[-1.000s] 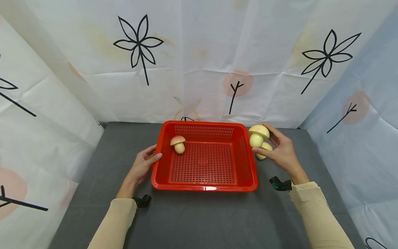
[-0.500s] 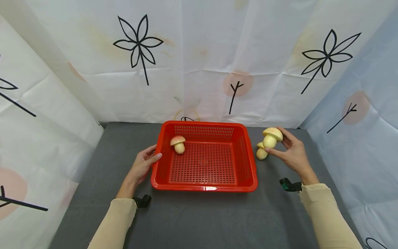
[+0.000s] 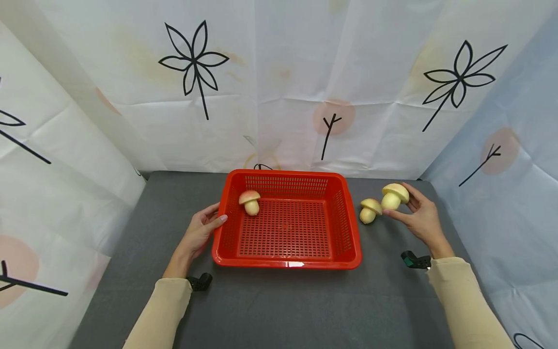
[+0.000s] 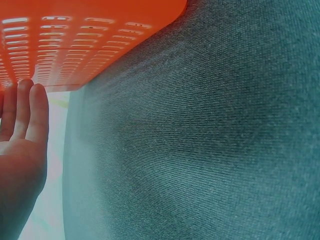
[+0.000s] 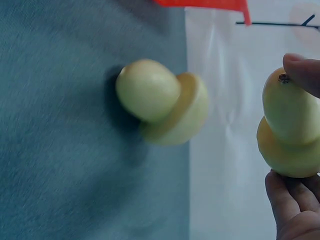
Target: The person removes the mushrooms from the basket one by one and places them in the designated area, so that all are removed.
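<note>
A red plastic basket (image 3: 285, 264) stands on the grey table, with a pink-capped toy mushroom (image 3: 250, 202) lying inside at its left. My left hand (image 3: 201, 230) holds the basket's left side. The thumb lies over the rim; in the left wrist view the fingers (image 4: 39, 112) extend straight against the slotted outer wall. My right hand (image 3: 420, 218) pinches a pale yellow toy mushroom (image 3: 395, 195) between thumb and fingers, right of the basket. Another yellow toy mushroom (image 3: 369, 211) lies on the table between the basket and that hand; in the right wrist view this mushroom (image 5: 150, 92) is blurred.
The grey tabletop (image 3: 287, 310) extends in front of the basket and to both sides. A white cloth (image 3: 283, 87) with black plant drawings hangs behind the table, and similar cloth covers both sides. Each wrist wears a black strap.
My right hand has moved right, away from the basket's edge, carrying the yellow toy mushroom. The mushroom lying on the table is now more exposed. My left hand and the basket stay still.
</note>
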The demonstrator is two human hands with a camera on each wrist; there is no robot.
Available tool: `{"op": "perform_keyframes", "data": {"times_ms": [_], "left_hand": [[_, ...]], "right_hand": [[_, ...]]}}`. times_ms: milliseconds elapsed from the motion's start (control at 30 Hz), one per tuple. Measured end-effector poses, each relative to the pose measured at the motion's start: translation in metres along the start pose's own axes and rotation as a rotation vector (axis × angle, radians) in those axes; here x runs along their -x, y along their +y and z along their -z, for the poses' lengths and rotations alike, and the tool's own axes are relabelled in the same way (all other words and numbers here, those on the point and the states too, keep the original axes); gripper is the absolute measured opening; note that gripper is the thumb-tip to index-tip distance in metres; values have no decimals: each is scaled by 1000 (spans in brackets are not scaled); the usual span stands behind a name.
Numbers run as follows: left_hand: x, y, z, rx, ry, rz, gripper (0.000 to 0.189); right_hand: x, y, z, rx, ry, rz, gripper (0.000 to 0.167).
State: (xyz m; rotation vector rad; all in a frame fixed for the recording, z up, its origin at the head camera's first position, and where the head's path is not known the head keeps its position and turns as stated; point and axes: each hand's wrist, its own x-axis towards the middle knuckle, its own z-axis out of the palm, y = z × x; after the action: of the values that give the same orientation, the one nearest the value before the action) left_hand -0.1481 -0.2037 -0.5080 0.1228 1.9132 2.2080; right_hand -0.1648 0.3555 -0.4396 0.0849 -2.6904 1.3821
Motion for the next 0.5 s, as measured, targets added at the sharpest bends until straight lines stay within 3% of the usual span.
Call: {"op": "perform_keyframes", "data": {"times_ms": [500], "left_hand": [[0, 2, -1, -1, 7, 17, 64]], "right_hand": [[2, 42, 2, 58, -75, -140, 98]]}}
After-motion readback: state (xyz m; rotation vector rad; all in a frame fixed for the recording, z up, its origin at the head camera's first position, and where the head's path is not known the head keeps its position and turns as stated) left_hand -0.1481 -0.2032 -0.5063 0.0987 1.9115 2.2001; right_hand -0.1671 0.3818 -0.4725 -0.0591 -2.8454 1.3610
